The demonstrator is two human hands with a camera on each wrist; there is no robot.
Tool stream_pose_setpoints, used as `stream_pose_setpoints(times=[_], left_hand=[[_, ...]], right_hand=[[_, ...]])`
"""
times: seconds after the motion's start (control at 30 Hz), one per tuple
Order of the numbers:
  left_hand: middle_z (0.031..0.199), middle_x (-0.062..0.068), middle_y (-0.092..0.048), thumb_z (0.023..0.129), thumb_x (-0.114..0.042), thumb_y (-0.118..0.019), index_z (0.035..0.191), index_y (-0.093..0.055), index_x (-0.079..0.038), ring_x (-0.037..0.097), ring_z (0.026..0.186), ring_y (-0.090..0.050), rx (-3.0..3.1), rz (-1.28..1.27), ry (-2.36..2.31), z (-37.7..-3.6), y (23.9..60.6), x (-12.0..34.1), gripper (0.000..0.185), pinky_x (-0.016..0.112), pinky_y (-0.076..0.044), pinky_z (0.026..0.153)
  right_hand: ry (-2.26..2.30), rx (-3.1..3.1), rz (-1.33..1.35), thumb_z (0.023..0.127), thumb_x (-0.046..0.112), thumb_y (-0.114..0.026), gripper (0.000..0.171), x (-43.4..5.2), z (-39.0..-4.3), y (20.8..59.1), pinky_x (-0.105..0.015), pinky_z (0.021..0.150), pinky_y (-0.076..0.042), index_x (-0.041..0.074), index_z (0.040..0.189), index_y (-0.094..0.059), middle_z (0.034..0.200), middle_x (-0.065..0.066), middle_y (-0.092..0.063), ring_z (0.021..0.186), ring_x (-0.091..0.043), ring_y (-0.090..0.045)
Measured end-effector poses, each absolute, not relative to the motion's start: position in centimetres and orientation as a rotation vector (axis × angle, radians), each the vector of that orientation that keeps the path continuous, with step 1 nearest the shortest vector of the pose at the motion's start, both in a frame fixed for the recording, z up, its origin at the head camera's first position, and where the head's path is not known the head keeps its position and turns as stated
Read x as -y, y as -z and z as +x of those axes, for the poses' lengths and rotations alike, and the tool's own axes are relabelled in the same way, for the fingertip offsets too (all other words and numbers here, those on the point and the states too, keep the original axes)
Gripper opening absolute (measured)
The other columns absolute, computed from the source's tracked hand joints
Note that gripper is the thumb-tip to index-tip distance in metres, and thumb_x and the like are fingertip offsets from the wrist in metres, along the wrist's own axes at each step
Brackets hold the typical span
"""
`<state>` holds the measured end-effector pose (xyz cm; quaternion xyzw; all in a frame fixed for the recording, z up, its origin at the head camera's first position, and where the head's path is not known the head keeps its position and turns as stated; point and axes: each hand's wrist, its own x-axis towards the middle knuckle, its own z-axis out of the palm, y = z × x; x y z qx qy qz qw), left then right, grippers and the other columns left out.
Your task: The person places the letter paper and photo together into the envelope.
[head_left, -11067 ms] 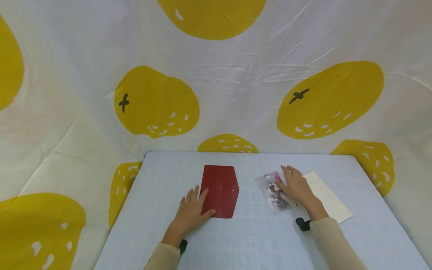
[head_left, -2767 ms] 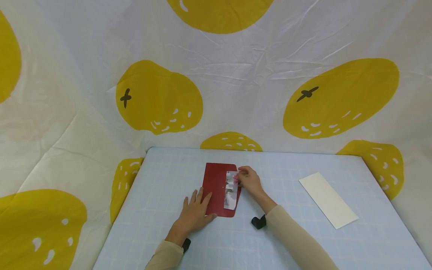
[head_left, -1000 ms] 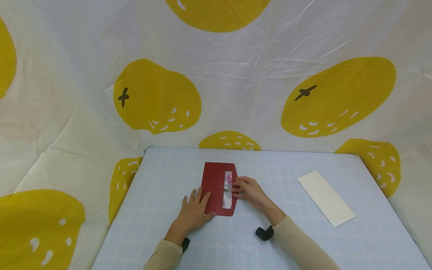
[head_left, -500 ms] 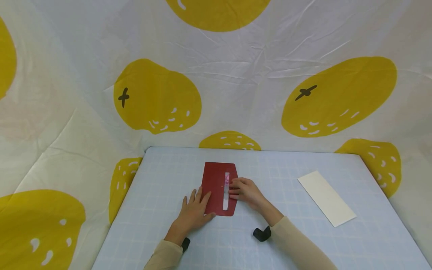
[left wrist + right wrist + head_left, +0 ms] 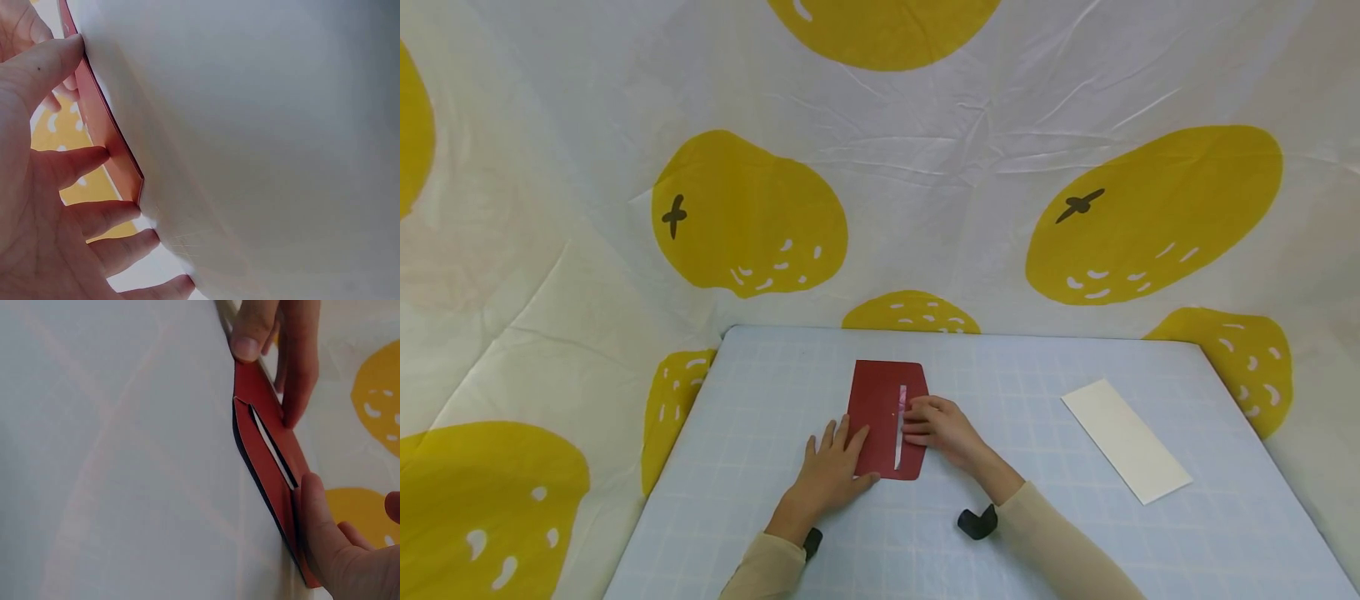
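A red envelope (image 5: 872,404) lies on the table with its flap spread to the right. From its opening shows a thin strip of a picture card (image 5: 899,433), white with pink at the far end; the rest is hidden inside. My left hand (image 5: 829,471) rests spread over the envelope's near left edge, thumb on its near side. My right hand (image 5: 946,432) lies over the flap, fingertips right at the card's exposed edge. In the right wrist view, the card (image 5: 272,447) is a white line in the slot, and the right thumb (image 5: 314,503) touches the envelope.
A cream rectangular paper (image 5: 1126,442) lies slanted on the right of the table (image 5: 1015,367), which has a pale checked cover. Behind the table hangs a white curtain (image 5: 925,192) with yellow fruit prints. A black wrist camera (image 5: 977,522) sits under the right wrist.
The right hand has brought the picture card from the right to the envelope. Over the last second it slides left into the envelope, leaving a thin strip. The left hand stays put.
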<state>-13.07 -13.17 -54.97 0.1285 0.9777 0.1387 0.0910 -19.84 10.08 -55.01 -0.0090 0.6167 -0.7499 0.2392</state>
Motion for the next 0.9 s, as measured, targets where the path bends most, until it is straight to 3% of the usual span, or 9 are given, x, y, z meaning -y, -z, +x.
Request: stream_pose_setpoints(times=[0.43, 0.73, 0.9], left_hand=[[0.160, 0.022, -0.026, 0.088, -0.052, -0.070, 0.153, -0.039, -0.012, 0.046, 0.144, -0.021, -2.889, 0.367, -0.417, -13.1, 54.9, 13.1, 0.082, 0.068, -0.021, 0.110], [0.159, 0.022, -0.027, 0.087, -0.052, -0.072, 0.153, -0.040, -0.012, 0.047, 0.144, -0.022, -2.898, 0.363, -0.420, -13.0, 54.9, 13.1, 0.083, 0.069, -0.021, 0.109], [0.159, 0.022, -0.027, 0.086, -0.051, -0.073, 0.153, -0.039, -0.013, 0.046, 0.144, -0.022, -2.896, 0.361, -0.430, -13.0, 55.0, 13.1, 0.084, 0.069, -0.021, 0.109]], right_hand=[[2.060, -1.724, -0.010, 0.105, 0.014, -0.052, 0.039, -10.2, -19.4, 54.7, -0.041, 0.090, -0.054, -0.010, 0.135, -0.046, 0.125, -0.030, -0.058, 0.111, -0.039, -0.062], [2.037, -1.861, -0.080, 0.104, 0.018, -0.056, 0.042, -12.6, -18.7, 53.3, -0.044, 0.093, -0.052, -0.008, 0.136, -0.049, 0.128, -0.028, -0.059, 0.113, -0.041, -0.061], [2.035, -1.937, -0.051, 0.104, 0.021, -0.057, 0.042, -14.3, -17.7, 52.1, -0.039, 0.091, -0.054, -0.006, 0.136, -0.051, 0.129, -0.028, -0.058, 0.114, -0.042, -0.061]])
